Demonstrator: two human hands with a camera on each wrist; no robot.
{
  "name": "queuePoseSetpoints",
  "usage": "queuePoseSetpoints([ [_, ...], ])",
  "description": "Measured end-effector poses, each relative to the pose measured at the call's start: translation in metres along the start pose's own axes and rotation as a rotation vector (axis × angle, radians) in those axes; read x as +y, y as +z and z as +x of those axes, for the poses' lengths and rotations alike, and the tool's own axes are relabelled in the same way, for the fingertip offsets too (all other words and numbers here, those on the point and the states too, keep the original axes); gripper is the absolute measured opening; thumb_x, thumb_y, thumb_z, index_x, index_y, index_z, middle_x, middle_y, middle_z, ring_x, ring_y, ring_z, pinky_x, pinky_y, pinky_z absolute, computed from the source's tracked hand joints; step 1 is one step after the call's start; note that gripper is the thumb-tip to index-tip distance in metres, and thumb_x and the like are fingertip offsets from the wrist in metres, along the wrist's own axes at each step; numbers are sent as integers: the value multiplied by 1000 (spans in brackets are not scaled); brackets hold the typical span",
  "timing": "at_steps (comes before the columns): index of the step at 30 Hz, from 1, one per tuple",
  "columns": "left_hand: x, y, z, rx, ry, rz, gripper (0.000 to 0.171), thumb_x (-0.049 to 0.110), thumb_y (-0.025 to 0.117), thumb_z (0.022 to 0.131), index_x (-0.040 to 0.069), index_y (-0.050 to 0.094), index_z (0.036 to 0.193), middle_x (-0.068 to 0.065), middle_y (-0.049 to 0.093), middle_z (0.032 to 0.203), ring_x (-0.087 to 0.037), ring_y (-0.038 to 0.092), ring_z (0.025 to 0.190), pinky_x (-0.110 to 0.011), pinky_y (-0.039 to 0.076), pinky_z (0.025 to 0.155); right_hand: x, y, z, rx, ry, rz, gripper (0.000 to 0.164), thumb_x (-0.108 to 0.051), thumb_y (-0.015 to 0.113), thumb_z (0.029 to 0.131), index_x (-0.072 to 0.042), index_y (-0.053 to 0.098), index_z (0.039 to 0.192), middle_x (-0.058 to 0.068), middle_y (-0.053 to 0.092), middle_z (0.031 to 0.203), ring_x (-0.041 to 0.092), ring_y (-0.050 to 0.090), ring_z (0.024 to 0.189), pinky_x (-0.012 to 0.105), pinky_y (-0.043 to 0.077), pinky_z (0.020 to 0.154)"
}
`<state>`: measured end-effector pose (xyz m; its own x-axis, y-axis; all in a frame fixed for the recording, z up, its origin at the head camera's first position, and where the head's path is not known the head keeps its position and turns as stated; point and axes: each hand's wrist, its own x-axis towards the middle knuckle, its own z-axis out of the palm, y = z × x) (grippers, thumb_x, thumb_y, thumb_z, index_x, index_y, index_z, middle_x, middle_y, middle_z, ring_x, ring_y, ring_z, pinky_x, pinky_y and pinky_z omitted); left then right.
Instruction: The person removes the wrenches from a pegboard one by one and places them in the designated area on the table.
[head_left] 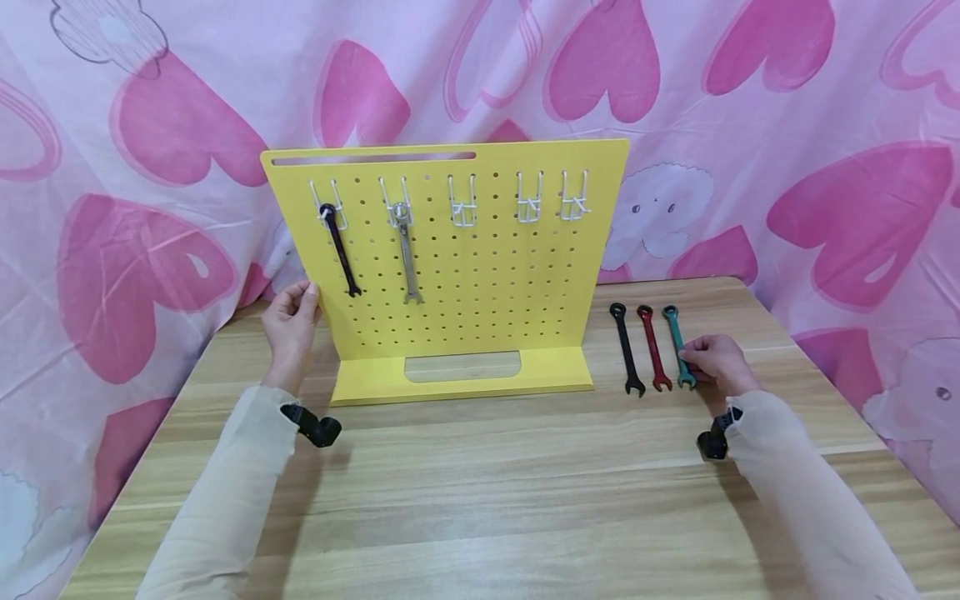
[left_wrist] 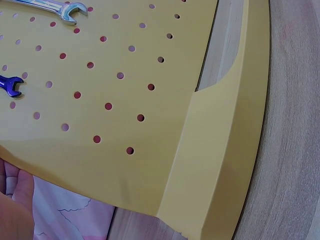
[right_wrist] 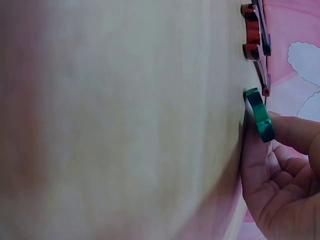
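My left hand (head_left: 291,327) holds the left edge of the yellow pegboard (head_left: 465,321), thumb at the front. In the left wrist view, the curled fingers (left_wrist: 15,187) show at the board's edge. My right hand (head_left: 716,360) pinches the green combination wrench (head_left: 677,342) between thumb and fingers as it lies on the table. The right wrist view shows its open end (right_wrist: 260,114) between them. Left of it lie a red wrench (head_left: 654,348) and a black wrench (head_left: 627,350). A dark wrench (head_left: 342,254) and a silver wrench (head_left: 407,258) hang on the board.
White wire hooks (head_left: 462,212) without wrenches line the middle and right of the board. Its base (head_left: 461,394) stands on the wooden table (head_left: 480,483). Behind hangs a pink heart-patterned cloth (head_left: 480,75).
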<state>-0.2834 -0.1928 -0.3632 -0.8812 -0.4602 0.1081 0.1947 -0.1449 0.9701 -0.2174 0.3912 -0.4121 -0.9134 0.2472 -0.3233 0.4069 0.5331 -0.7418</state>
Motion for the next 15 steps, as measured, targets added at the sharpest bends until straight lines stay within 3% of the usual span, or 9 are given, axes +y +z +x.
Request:
queuePoseSetpoints([
  [15,0,-1,1,-2,-18,-10,4,14,65,88,18,65,87,6,57,74,-5,52,71,-12,51,65,0,1,4,49,23,-111,28,-12,52,95,10,53,112,11,58,87,15,54,71,22,48,61],
])
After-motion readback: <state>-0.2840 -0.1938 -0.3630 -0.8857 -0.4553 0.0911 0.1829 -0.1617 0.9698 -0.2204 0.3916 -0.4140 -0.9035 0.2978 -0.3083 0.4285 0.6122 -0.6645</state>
